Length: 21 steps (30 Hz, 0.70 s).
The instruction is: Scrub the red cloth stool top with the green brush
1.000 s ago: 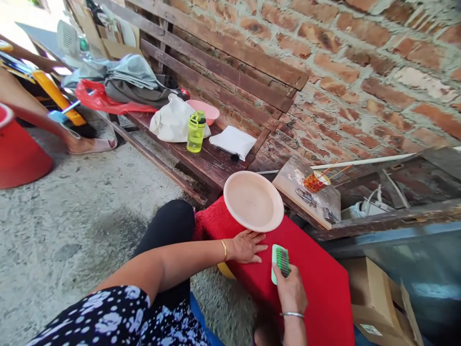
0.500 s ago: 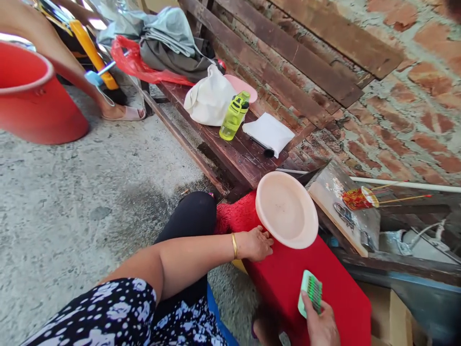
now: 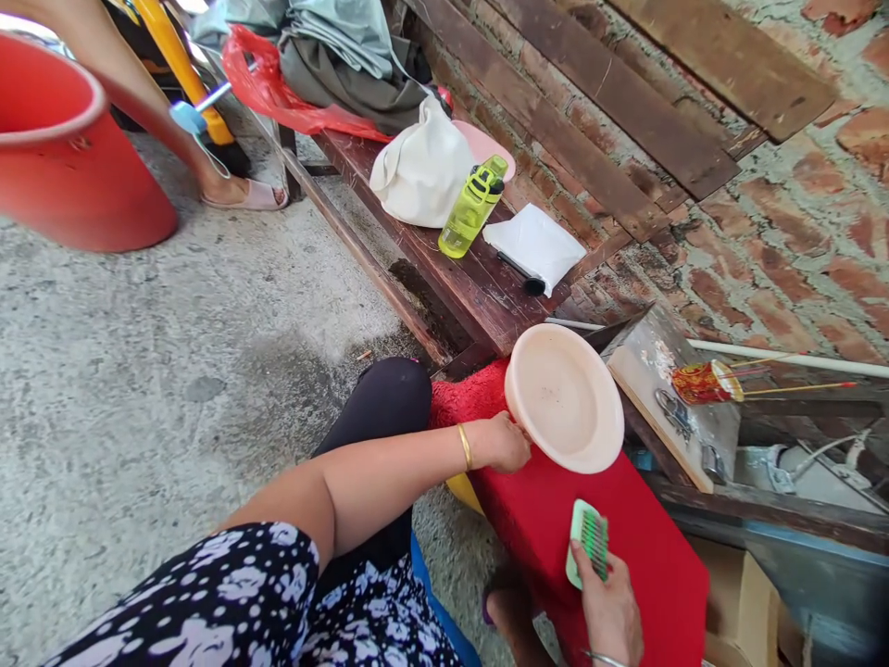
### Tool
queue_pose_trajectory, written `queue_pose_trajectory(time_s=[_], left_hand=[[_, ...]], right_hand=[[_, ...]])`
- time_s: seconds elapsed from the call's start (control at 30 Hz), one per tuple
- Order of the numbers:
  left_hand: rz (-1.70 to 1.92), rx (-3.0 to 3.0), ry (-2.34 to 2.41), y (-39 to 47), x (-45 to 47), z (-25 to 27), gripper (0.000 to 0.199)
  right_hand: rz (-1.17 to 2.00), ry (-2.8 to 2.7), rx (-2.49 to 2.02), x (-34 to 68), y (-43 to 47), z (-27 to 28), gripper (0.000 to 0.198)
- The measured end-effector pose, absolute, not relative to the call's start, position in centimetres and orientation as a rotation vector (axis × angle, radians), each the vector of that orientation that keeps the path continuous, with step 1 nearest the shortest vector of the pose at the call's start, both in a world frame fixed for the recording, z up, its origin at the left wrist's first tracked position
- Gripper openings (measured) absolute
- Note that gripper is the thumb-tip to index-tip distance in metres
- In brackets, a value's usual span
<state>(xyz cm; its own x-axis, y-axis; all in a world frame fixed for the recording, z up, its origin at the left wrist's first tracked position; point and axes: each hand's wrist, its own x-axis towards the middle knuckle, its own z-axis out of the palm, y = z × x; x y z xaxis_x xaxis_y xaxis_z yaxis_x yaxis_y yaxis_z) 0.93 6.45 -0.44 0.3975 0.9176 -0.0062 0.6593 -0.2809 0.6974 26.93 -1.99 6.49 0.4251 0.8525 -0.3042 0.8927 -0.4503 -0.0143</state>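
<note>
My left hand (image 3: 507, 443) is closed, its fingers curled at the lower left side of a pale pink basin (image 3: 564, 398). What those fingers hold, if anything, is hidden. The basin rests on a red cloth (image 3: 645, 556) laid over a long surface, fuzzy at its far end. Lower down, over the smooth part of the cloth, my right hand (image 3: 611, 602) grips a light green scrub brush (image 3: 589, 545), its bristles facing right.
A wooden bench (image 3: 479, 296) carries a white bag (image 3: 423, 171), a yellow-green bottle (image 3: 472, 208) and a white packet (image 3: 538, 243). Scissors (image 3: 672, 412) and a red tin (image 3: 705, 382) lie on a board at right. A red bucket (image 3: 83, 185) stands left, beside another person's leg.
The fingers of my left hand have curled shut beside the basin. My right hand has moved slightly up and left with the brush. The view has shifted a little.
</note>
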Motion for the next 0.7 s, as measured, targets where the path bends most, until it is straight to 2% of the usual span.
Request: queue_pose_trajectory(time_s=[0.1,0.2,0.33,0.57,0.7], left_hand=[[0.360,2.138,1.266,6.1,0.0,0.5,0.014],[0.363,2.134,1.288,5.9,-0.5,1.2,0.014],[0.406,2.135,1.250,5.8,-0.8,1.7,0.012],[0.297,2.283,1.284,5.5,-0.9,2.5,0.013],[0.174,2.396,1.335,4.9,-0.3,2.9,0.019]], right_hand=[[-0.466,1.525,2.544,26.9,-2.8,6.4,0.079],[-0.537,1.803,2.458,22.7,-3.3,5.5,0.079],[-0.483,2.109,2.302,18.3,-2.6,4.9,0.084],[-0.312,1.589,2.520,22.9,1.4,6.2,0.082],[-0.308,1.501,2.517,20.9,3.0,6.7,0.076]])
